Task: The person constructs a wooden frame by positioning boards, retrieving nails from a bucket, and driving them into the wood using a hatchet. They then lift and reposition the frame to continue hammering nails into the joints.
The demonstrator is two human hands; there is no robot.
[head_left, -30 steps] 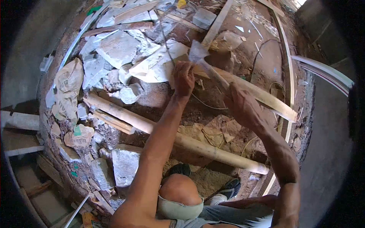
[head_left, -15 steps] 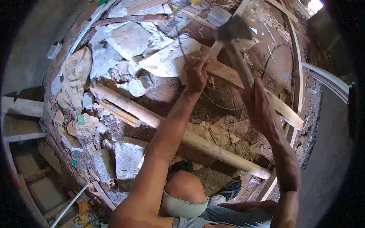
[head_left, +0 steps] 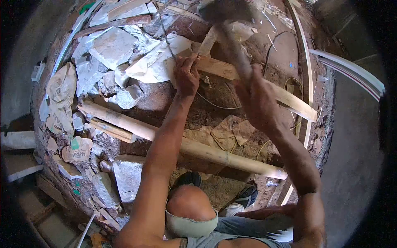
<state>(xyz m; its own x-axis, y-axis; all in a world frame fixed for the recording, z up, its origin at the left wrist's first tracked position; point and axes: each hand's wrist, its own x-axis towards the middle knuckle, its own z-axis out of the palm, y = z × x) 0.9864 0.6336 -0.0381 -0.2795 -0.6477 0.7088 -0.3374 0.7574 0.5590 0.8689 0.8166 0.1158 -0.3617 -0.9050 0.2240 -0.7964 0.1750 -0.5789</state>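
Observation:
My right hand (head_left: 258, 101) is wrapped round the wooden handle of a hammer (head_left: 227, 12), whose heavy dark head is raised near the top edge and blurred by motion. Its exact head shape is hard to make out. My left hand (head_left: 187, 76) is closed at the left end of a wooden board (head_left: 219, 68), with its fingertips partly hidden. This board slants down to the right, passing behind my right hand. A narrower wooden strip (head_left: 207, 42) meets it beside my left fingers. One thin metal rod (head_left: 163, 31) reaches down close to the same hand.
A round pole (head_left: 223, 157) lies across the dirt in front of my knee (head_left: 192, 203). Broken concrete slabs (head_left: 113, 47) and torn paper sacks (head_left: 62, 95) cover the left side. Along the right runs a long timber (head_left: 304, 45). Loose wire (head_left: 215, 106) curls below the board.
The view has shifted, so the scene sits further left and slightly higher. My right hand still grips the hammer, its head now nearer the top edge. My left hand stays at the board's end.

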